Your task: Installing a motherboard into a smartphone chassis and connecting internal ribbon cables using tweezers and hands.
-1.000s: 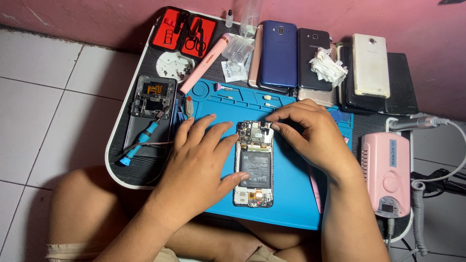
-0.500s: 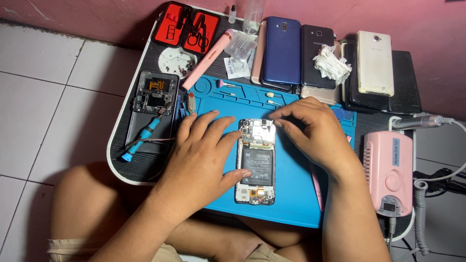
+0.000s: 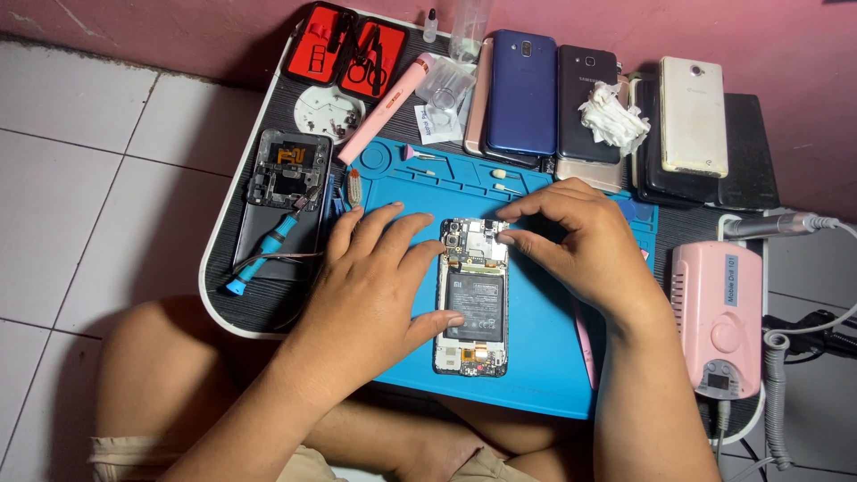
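Right now the opened phone (image 3: 472, 296) lies back-off on the blue mat (image 3: 536, 357), its black battery and circuit board bare. The left hand (image 3: 370, 290) rests beside it, fingers spread, thumb touching the battery's edge. The right hand (image 3: 580, 241) has its fingers pinched together at the phone's top corner. One red case (image 3: 346, 43) lies open with small metal tools inside. One pink drill unit (image 3: 719, 317) sits on the surface's right end.
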